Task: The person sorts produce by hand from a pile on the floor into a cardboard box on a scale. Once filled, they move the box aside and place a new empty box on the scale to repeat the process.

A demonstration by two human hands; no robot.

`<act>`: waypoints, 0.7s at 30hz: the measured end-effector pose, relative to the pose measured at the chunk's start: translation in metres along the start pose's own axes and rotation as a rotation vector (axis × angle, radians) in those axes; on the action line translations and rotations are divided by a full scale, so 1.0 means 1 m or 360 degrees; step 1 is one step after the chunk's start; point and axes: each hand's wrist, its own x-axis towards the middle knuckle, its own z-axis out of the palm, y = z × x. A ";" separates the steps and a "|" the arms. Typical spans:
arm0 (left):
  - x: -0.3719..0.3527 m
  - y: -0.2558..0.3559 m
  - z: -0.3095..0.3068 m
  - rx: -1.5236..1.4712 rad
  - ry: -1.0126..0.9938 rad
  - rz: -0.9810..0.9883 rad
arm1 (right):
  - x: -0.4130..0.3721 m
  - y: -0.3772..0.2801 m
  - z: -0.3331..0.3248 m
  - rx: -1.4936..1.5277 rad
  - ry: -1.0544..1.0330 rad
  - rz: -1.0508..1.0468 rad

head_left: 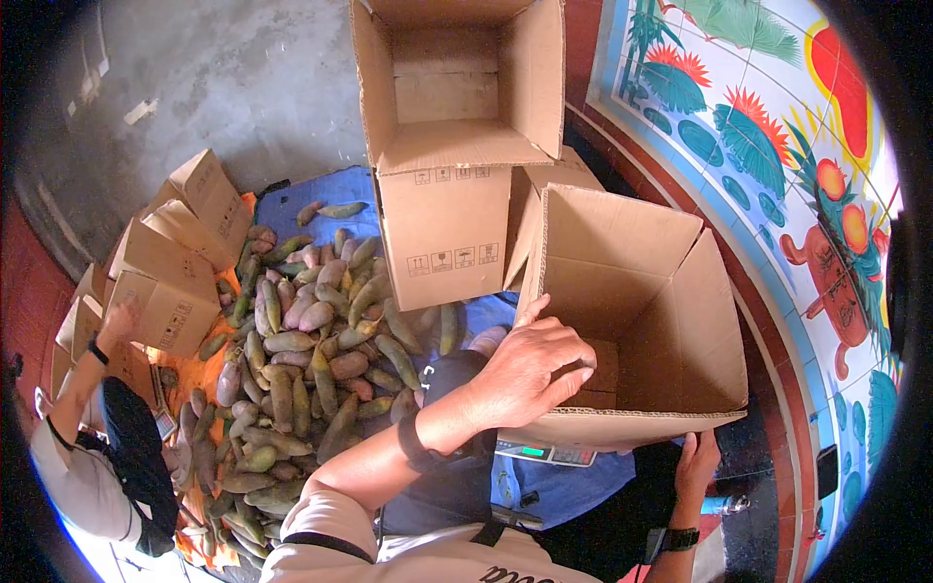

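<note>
My left hand (535,364) reaches over the left rim of a large open cardboard box (632,301). Its fingers are curved and apart, some bent toward the inside, one against the rim. Nothing shows in its grasp. At the box's near right corner, my right hand (696,466) grips the lower edge, with part of its fingers hidden. The box is tilted, and its visible interior holds nothing. Below it sits a scale (546,453) with a lit green display, partly covered by the box.
Many purple and green tubers (292,374) lie on blue and orange sheets. Another open box (447,97) rests above a printed carton (442,238). At left, a co-worker's hand (119,323) touches smaller cartons (170,291). A dark cap (452,374) is beside my left forearm. A painted tile wall (758,146) curves right.
</note>
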 end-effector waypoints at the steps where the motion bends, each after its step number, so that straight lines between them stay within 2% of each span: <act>1: 0.000 0.000 0.000 -0.0001 0.0000 0.0000 | 0.000 0.000 0.000 0.0005 -0.0002 -0.0001; 7: -0.002 0.000 0.000 -0.0084 0.0096 -0.0006 | -0.001 0.003 0.004 0.0006 0.0061 0.0004; 10: -0.005 -0.002 0.002 -0.0127 0.0260 -0.0075 | 0.000 0.001 0.002 0.0023 0.0042 0.0025; 12: -0.007 0.001 -0.001 0.0004 0.0423 -0.0065 | 0.000 0.000 0.001 0.0028 0.0021 0.0043; 15: -0.010 0.002 -0.005 -0.0010 0.0512 -0.0074 | 0.000 0.001 0.001 -0.0011 0.0020 -0.0029; 21: -0.027 -0.013 -0.022 0.0018 0.0585 -0.0192 | 0.001 -0.001 0.001 0.0018 0.0002 0.0017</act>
